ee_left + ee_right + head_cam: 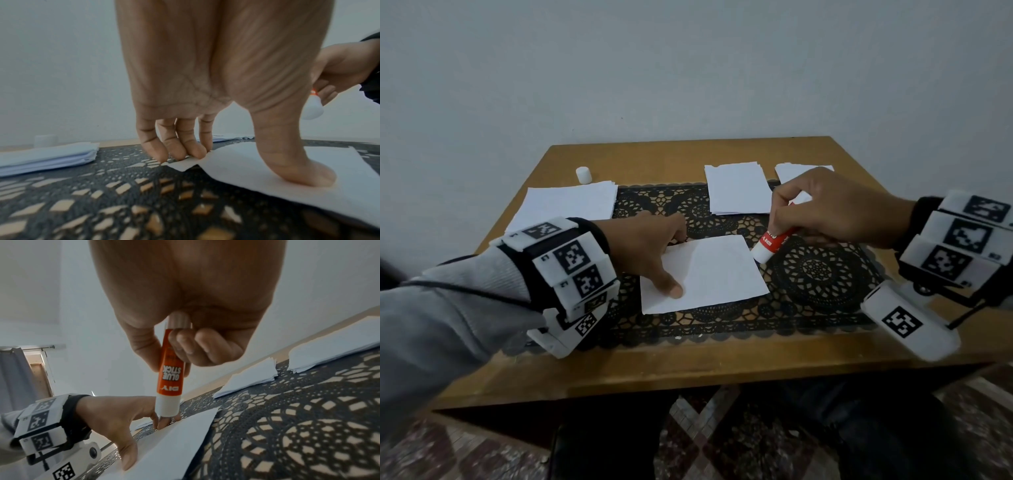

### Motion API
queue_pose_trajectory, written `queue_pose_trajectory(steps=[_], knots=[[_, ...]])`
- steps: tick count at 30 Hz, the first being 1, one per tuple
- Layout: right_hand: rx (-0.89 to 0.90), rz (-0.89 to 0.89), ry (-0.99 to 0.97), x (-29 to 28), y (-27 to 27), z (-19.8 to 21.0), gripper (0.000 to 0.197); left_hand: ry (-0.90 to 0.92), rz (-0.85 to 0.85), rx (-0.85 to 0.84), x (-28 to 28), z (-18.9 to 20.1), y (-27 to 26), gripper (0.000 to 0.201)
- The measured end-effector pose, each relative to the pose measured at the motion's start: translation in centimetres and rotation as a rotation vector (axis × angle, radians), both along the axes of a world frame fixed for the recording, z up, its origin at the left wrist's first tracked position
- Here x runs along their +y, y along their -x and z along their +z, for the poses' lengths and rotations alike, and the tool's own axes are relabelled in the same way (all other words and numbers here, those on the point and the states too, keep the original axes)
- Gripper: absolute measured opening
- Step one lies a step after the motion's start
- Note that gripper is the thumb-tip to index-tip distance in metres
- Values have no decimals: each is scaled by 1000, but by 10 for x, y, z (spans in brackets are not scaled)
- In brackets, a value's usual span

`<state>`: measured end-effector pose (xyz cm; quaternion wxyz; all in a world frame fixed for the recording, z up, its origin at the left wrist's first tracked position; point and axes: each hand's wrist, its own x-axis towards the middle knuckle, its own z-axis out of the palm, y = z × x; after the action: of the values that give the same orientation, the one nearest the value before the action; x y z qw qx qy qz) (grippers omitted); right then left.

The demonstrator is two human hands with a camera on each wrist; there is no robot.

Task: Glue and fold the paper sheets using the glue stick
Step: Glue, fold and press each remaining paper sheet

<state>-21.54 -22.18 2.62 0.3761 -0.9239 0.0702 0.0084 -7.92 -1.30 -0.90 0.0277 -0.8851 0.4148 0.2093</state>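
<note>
While a pale, bare wall (688, 68) backs the scene, a wooden bench (654, 363) carries a black lace mat (822, 274) with the wood showing through its holes. Patterned floor tiles (705, 428) show below the bench's near edge, and the right wrist view catches a curtain (12, 373) and a doorway off to the side. On the mat lies a single white paper sheet (715, 270), flat, its far left corner slightly lifted. The left hand (650, 246) pins it: thumb pressed on the sheet, fingertips (179, 151) straight down at its far edge. Stacks of paper (736, 188) rest further back, another stack (565, 202) at the left, with a small white cap (583, 174) behind it. The right hand (835, 209) has its grip clamped on the glue stick (774, 243), fingers curled round the red barrel. The stick's long axis slants down toward the sheet's far right corner, white end lowest, just beside the paper edge.
</note>
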Motion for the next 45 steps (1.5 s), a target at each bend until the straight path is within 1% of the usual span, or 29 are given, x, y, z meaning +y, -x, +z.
queue_pose_trajectory(steps=[3,8,11,13,17,19,21,22,24,28,30,36,39,43,45], knots=[[4,-1,-29,1,2,-2,18,-28,-2,-39,1,-2,-1,79],[8,7,-34,2,5,-2,18,16,30,1,2,-4,-1,70],[1,20,-36,2,6,-2,19,25,14,-5,3,-4,-1,65],[-10,28,-51,2,7,-1,18,6,-5,-22,2,-3,-1,65],[-41,2,-34,-2,6,1,17,33,-23,-28,-6,5,5,74],[-53,-17,-35,-4,5,3,18,5,-40,-30,-14,6,10,89],[-66,-26,-32,-5,5,4,18,-96,-71,-57,-19,3,16,110],[-71,-30,-31,-6,5,4,19,-139,-87,-75,-21,0,19,116],[-76,-32,-33,-8,7,3,20,-177,-105,-95,-20,-4,23,122],[-57,-34,-40,-12,9,-1,17,-127,-117,-123,-13,-8,22,128],[-43,-42,-37,-12,10,-4,16,-89,-107,-141,-13,-9,20,124],[-43,-32,-38,-11,12,-2,17,-16,-66,-129,-17,-8,11,100],[-48,-33,-35,-13,13,-2,17,24,-50,-123,-19,-6,5,95],[-52,-38,-38,-16,14,-3,18,12,-70,-133,-18,-6,6,87],[-52,-34,-49,-17,14,-4,16,-22,-81,-124,-14,-5,8,92]])
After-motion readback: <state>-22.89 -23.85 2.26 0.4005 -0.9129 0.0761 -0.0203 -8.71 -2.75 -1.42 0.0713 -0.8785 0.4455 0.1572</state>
